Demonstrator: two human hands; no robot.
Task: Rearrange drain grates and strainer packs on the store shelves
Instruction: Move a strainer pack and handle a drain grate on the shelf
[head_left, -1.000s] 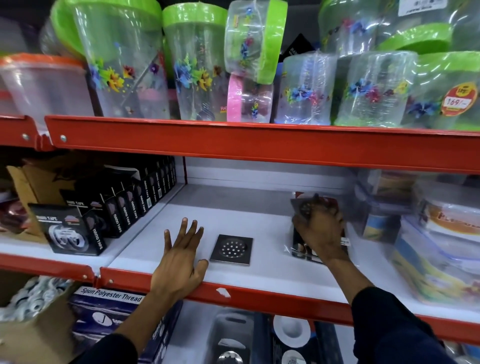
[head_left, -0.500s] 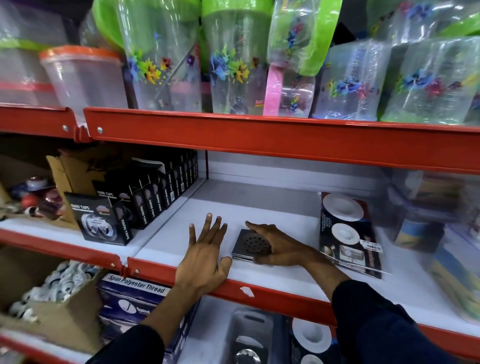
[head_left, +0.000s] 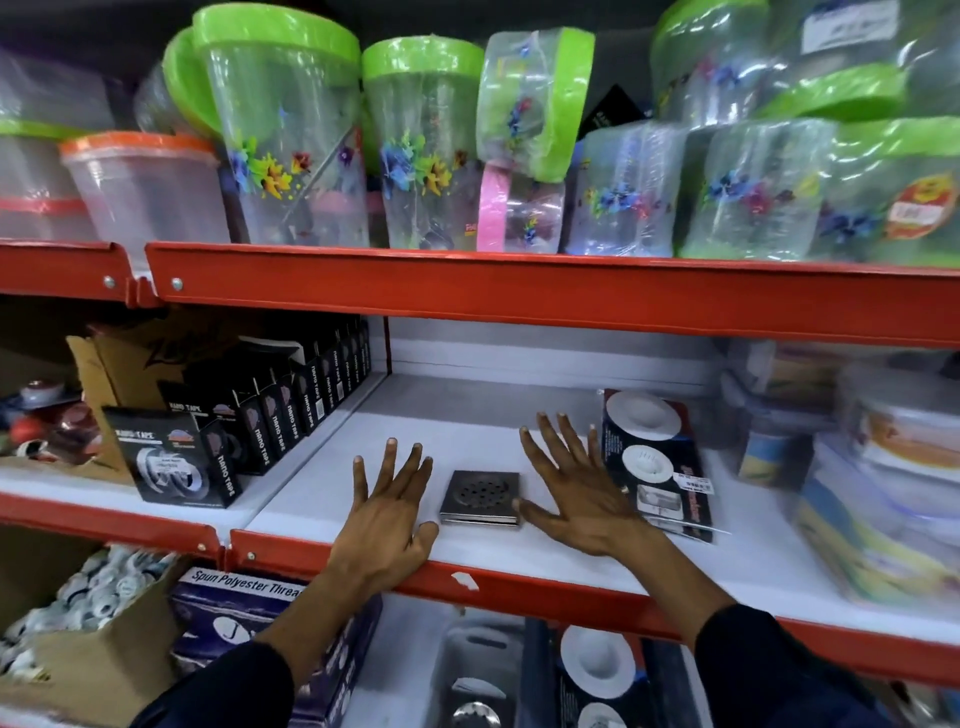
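Note:
A square metal drain grate (head_left: 480, 498) with a perforated round centre lies flat near the front edge of the white middle shelf (head_left: 467, 431). My left hand (head_left: 388, 512) rests flat on the shelf just left of the grate, fingers spread, holding nothing. My right hand (head_left: 576, 493) lies flat just right of the grate, fingers spread, its thumb close to the grate's right edge. A dark strainer pack (head_left: 657, 462) showing white round strainers lies flat on the shelf right of my right hand. More strainer packs (head_left: 597, 670) stand on the shelf below.
Black nano tape boxes (head_left: 249, 426) line the left of the shelf. Wrapped plastic containers (head_left: 878, 493) crowd its right end. Green-lidded jars (head_left: 426, 145) fill the upper shelf. Below left are a thread box (head_left: 244, 608) and a cardboard box of small parts (head_left: 78, 623).
My right hand left the strainer pack lying on the shelf, went to the grate, touched it, then let go. It now lies open beside the grate. My left hand barely moved.

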